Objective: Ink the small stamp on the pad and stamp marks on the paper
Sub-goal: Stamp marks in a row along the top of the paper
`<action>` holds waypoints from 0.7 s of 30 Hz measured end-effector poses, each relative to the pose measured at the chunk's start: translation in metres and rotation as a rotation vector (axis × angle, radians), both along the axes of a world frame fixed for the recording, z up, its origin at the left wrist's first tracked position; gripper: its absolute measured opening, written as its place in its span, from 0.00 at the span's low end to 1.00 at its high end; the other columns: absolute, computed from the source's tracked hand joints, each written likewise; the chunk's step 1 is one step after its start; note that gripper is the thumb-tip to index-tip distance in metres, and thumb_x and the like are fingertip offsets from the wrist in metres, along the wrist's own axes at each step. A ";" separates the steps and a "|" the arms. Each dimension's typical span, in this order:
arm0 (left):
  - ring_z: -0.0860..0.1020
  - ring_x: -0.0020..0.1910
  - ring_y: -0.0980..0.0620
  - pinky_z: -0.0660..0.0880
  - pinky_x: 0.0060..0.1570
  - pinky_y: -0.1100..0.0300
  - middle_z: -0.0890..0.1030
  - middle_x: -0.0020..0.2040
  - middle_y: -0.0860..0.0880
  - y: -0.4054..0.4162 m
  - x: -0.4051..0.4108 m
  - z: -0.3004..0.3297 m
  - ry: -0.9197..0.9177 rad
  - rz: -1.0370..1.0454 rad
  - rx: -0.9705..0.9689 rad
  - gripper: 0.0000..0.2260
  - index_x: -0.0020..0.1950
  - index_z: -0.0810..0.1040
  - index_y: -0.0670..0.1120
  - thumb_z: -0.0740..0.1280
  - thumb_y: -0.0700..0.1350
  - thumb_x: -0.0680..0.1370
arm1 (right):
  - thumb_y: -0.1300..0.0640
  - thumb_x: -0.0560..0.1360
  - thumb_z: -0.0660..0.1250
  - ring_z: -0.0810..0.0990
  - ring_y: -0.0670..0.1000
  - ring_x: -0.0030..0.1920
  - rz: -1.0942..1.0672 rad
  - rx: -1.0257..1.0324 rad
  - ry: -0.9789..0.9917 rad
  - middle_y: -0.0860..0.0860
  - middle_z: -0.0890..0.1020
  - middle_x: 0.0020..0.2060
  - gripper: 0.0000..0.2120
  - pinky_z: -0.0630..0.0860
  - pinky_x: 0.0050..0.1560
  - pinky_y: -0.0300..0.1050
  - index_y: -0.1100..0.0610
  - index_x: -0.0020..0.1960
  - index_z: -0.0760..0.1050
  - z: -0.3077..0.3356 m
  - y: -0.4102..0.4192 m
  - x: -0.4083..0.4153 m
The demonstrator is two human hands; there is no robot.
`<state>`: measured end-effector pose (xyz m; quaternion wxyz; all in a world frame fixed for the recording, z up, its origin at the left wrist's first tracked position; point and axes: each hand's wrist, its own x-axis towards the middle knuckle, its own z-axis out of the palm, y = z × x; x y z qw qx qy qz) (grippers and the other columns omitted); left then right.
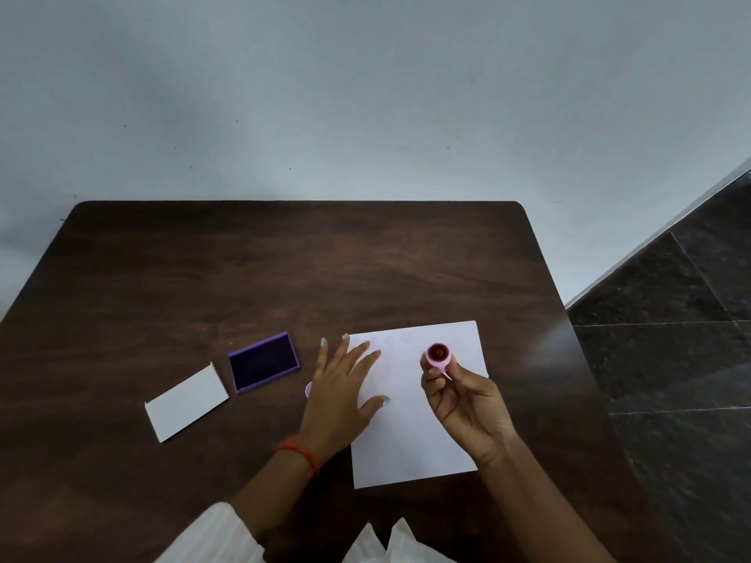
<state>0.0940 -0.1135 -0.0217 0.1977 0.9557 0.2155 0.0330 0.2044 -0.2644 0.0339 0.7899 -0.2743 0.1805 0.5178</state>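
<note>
While the right hand point(459, 404) pinches the small stamp point(438, 356) in its fingertips, face turned up and red, the stamp sits above the upper part of the paper point(410, 432). Ink pad point(263, 362) lies open well to the left, beyond the left hand point(345, 396), which rests flat with fingers spread on the paper's left edge, holding nothing. Pad's long axis runs slanted across the surface point(284, 270). Left hand is nearer the pad, yet the stamp is in the right, so any reach to the pad must cross over the left hand. Faint round marks point(390, 341) show just beyond the left fingertips. White card point(186, 402) lies left of the pad; something small and pink point(308, 390) peeks beside the left hand, unclear.
</note>
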 end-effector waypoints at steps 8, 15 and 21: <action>0.52 0.76 0.51 0.32 0.69 0.54 0.59 0.75 0.52 0.003 0.005 -0.008 0.040 -0.041 -0.015 0.30 0.72 0.59 0.54 0.63 0.60 0.73 | 0.65 0.67 0.64 0.80 0.49 0.32 -0.023 -0.019 -0.022 0.59 0.81 0.43 0.14 0.80 0.31 0.38 0.65 0.52 0.77 -0.005 0.001 0.009; 0.51 0.76 0.51 0.33 0.70 0.55 0.56 0.76 0.52 0.006 0.004 -0.013 0.073 -0.075 -0.011 0.31 0.73 0.57 0.53 0.63 0.60 0.73 | 0.62 0.68 0.64 0.79 0.48 0.30 -0.040 -0.061 -0.015 0.59 0.83 0.38 0.13 0.80 0.31 0.37 0.64 0.51 0.76 -0.006 0.005 0.014; 0.50 0.76 0.51 0.34 0.71 0.54 0.56 0.76 0.52 0.008 0.004 -0.016 0.095 -0.086 -0.023 0.32 0.73 0.56 0.53 0.63 0.61 0.73 | 0.62 0.68 0.64 0.79 0.47 0.30 -0.056 -0.102 -0.031 0.58 0.83 0.37 0.12 0.80 0.31 0.36 0.64 0.51 0.77 -0.008 0.006 0.018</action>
